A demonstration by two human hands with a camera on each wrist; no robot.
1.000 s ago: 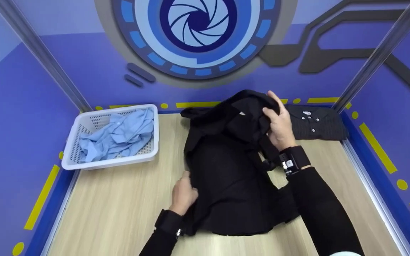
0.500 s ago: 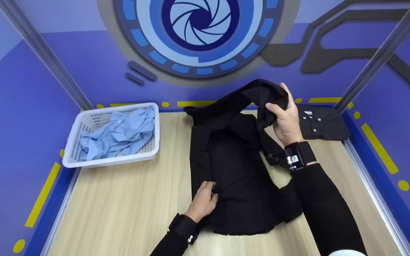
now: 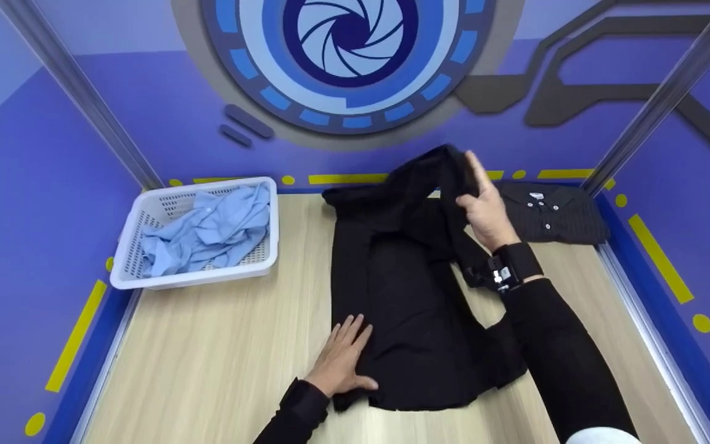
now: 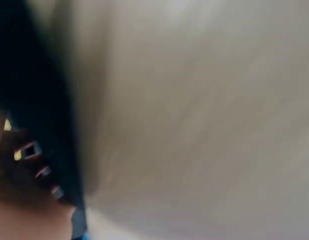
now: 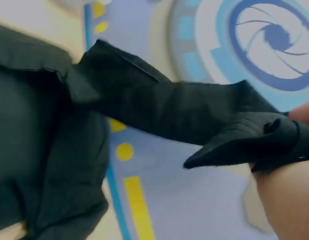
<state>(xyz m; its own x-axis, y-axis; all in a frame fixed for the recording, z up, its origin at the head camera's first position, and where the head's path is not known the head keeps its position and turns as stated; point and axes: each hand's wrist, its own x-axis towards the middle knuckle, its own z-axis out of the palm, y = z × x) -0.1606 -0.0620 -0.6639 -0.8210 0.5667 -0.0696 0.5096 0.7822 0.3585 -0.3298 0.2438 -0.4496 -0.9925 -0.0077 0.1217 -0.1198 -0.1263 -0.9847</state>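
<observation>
A black shirt lies spread on the wooden table, its hem toward me. My left hand rests on its lower left part, fingers straight and spread. At the upper right, my right hand grips the shirt's collar end and holds it raised off the table. In the right wrist view, the lifted collar stretches as a band to the hand, a pointed tip hanging beside the fingers. The left wrist view is blurred, showing mostly pale tabletop and dark cloth.
A white plastic basket with a crumpled light blue shirt in it stands at the back left. At the back right lies a folded dark shirt with white buttons. Blue-purple panels close off the back and sides.
My left hand has let go of the shirt's left edge, moved right and flattened onto the cloth. The left front panel now lies smoother. My right hand has raised the collar, then lowered it slightly leftward.
</observation>
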